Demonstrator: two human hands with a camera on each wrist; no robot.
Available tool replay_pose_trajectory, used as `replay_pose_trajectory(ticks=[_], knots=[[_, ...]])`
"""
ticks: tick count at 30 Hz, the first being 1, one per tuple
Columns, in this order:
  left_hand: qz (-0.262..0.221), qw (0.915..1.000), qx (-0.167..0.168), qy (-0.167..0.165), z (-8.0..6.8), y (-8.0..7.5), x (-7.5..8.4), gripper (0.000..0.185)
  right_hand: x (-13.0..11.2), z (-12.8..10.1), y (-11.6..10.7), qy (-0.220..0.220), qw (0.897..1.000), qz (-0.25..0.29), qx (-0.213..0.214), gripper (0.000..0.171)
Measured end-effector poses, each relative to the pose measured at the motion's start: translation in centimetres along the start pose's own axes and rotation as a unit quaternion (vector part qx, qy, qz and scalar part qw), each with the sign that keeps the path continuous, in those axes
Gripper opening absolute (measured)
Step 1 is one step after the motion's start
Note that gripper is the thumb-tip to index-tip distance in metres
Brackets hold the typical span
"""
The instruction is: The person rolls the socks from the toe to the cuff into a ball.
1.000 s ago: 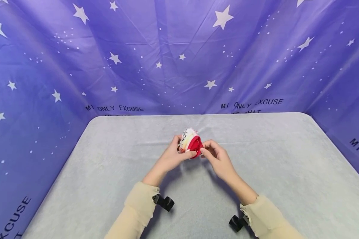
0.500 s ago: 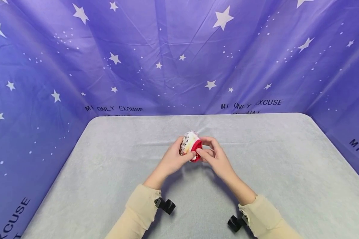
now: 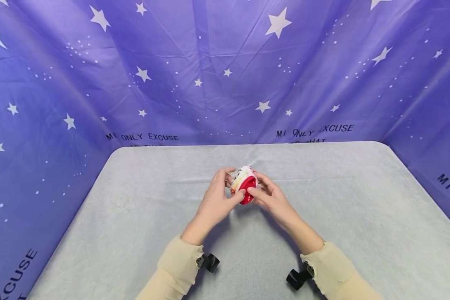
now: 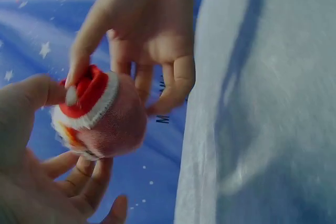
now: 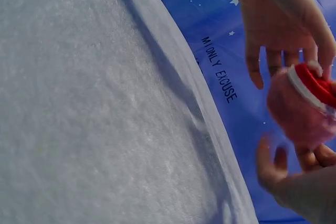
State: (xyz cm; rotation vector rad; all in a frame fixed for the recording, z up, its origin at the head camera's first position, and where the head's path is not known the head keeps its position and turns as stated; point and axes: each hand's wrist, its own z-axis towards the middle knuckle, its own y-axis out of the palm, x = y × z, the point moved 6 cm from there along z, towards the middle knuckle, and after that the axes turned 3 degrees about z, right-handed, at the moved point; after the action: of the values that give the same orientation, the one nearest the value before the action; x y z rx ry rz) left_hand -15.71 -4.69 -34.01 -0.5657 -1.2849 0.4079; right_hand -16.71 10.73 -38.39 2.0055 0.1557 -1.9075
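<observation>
Above the grey worktop (image 3: 135,233), the left hand (image 3: 215,200) and right hand (image 3: 271,200) meet, fingers curled, both pinching a rolled red-and-white sock ball (image 3: 244,186) held between them, just off the cloth. Behind hangs a starry purple backdrop (image 3: 225,75).

Two bare hands, left hand (image 3: 214,201) and right hand (image 3: 273,199), are seen. Cream long sleeves (image 3: 180,266) are worn to the wrists. A small black camera mount (image 3: 298,278) is strapped under each wrist.
</observation>
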Motion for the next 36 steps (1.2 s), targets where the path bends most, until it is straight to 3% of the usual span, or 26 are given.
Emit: replay_pose_trajectory(ticks=[3, 6, 9, 12, 15, 18, 23, 26, 32, 36], knots=[[0.071, 0.9961, 0.036, 0.039, -0.2, -0.2, 0.8, 0.033, -0.1, 0.1, 0.0, 0.0, 1.0, -0.018, 0.022, 0.052], [0.158, 0.9832, 0.058, 0.071, -0.4, -0.3, 1.5, 0.021, -0.3, 0.0, 0.1, -0.011, 0.999, -0.037, 0.032, 0.047], [0.226, 0.9694, 0.051, 0.082, -0.5, -0.2, 1.9, 0.017, -0.4, 0.0, 0.1, -0.03, 0.997, -0.062, 0.04, 0.047], [0.254, 0.9623, 0.036, 0.091, -0.5, -0.1, 2.0, 0.015, -0.4, -0.1, 0.1, -0.046, 0.994, -0.089, 0.049, 0.049], [0.216, 0.9718, 0.012, 0.094, -0.3, 0.0, 1.9, 0.013, -0.6, -0.2, 0.0, -0.062, 0.987, -0.128, 0.071, 0.048], [0.13, 0.9868, -0.028, 0.093, -0.5, 0.3, 1.9, 0.01, -1.0, -0.2, -0.2, -0.075, 0.977, -0.171, 0.103, 0.043], [0.023, 0.993, -0.076, 0.088, -0.7, 0.9, 1.7, 0.006, -1.0, 0.1, -0.5, -0.083, 0.966, -0.202, 0.142, 0.036], [-0.009, 0.996, -0.064, 0.062, -0.4, 1.0, 0.8, 0.003, -0.9, 0.0, -0.3, -0.077, 0.971, -0.19, 0.124, 0.039], [-0.06, 0.9982, 0.009, 0.001, 0.3, 0.4, -1.4, 0.004, -1.4, -0.6, 0.4, -0.101, 0.988, -0.115, 0.037, 0.04], [-0.134, 0.991, 0.007, -0.007, 0.3, 0.3, -1.4, 0.009, -1.6, -0.5, 0.2, -0.1, 0.993, -0.066, 0.02, 0.036]])
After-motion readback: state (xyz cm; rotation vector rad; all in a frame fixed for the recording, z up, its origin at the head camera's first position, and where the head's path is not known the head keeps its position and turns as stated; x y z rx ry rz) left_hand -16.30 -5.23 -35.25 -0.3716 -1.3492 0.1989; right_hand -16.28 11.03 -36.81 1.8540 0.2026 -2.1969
